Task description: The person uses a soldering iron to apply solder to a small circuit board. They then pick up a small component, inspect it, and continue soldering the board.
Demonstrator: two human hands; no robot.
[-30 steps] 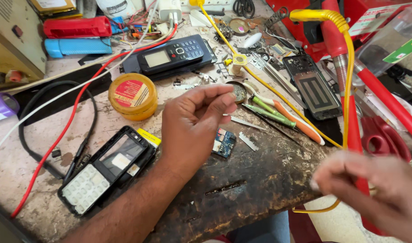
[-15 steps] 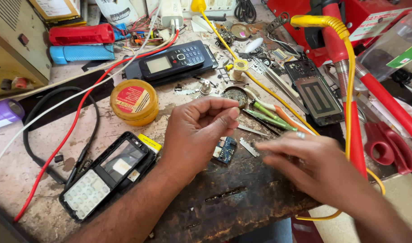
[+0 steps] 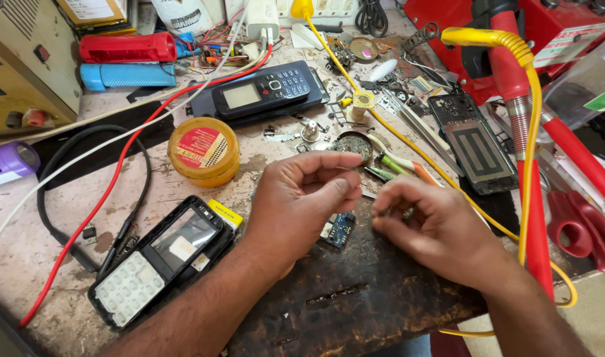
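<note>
Pinching left hand [image 3: 296, 201] fingers, contents unclear | right hand [image 3: 431, 225] fingers curled, unclear | small blue circuit board [image 3: 337, 229] between

So there's this little blue circuit board [image 3: 337, 229] lying flat on the dark, worn patch of the table [image 3: 355, 297], half tucked under the left hand [image 3: 296, 205], and the right hand [image 3: 434, 228] pinches some tiny metallic part [image 3: 408, 213] too small to make out.
</note>
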